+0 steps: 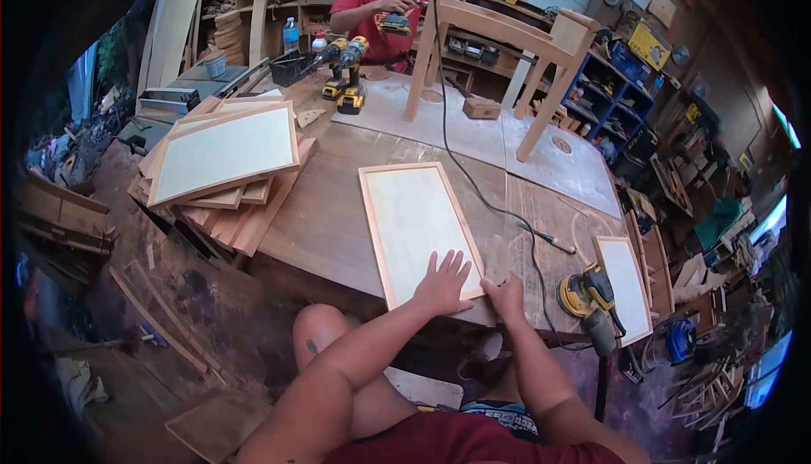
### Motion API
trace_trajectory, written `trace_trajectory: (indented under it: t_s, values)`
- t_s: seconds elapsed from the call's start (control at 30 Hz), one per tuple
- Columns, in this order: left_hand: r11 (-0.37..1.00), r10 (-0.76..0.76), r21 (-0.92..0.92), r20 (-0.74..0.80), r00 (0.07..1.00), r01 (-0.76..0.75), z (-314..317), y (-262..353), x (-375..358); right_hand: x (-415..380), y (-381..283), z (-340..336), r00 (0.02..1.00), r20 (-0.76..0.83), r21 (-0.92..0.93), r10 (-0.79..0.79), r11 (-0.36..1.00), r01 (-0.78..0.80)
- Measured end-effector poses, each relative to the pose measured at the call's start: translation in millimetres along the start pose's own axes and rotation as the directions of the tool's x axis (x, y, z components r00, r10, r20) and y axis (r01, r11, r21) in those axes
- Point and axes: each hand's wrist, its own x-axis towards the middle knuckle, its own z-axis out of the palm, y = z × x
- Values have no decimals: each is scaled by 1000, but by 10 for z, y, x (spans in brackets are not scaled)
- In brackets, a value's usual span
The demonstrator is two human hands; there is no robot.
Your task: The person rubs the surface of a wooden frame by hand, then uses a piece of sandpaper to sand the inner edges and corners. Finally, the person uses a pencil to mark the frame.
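Note:
A framed wooden panel (414, 223) with a pale centre lies flat on the workbench (338, 211) in front of me. My left hand (445, 282) rests palm down on its near right corner, fingers spread. Beside it my right hand (507, 295) presses on the panel's right edge at the near corner. Neither hand holds a tool. A yellow and black orbital sander (585, 295) sits on the bench just right of my right hand, its black cord (473, 185) running across the bench toward the back.
Similar framed panels are stacked (224, 156) at the left; another panel (627, 282) lies at the right. A person in a red shirt (380, 8) works with a tool on a wooden chair frame (498, 37) at the back. Yellow drills (346, 71) stand nearby.

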Motion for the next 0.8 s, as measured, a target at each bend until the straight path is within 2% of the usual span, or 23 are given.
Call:
trace_trajectory:
  t_s: [0.07,0.2,0.27,0.37,0.5,0.63,0.8]
  values:
    - [1000,-1,3,2,1000,1,4,7,1,-5,-57,36,999,-31,-84,-8,996,5]
    - [1000,-2,10,7,1000,2,22,3,-4,-43,-116,49,999,-36,-101,-12,995,8]
    - [1000,-5,9,17,1000,4,27,11,-6,-35,-32,78,994,-86,-167,-68,985,53]
    - [1000,-13,14,23,1000,12,13,16,31,-42,-96,51,998,-58,-203,-30,979,17]
    - [1000,1,28,36,999,-2,19,7,14,26,68,161,999,-46,-220,-3,976,-8]
    - [1000,-3,26,31,1000,2,43,-1,30,187,36,224,998,-32,-213,-62,976,54]
    - [1000,9,0,-41,999,-9,96,-42,32,387,-117,329,997,-51,-258,-53,966,38]
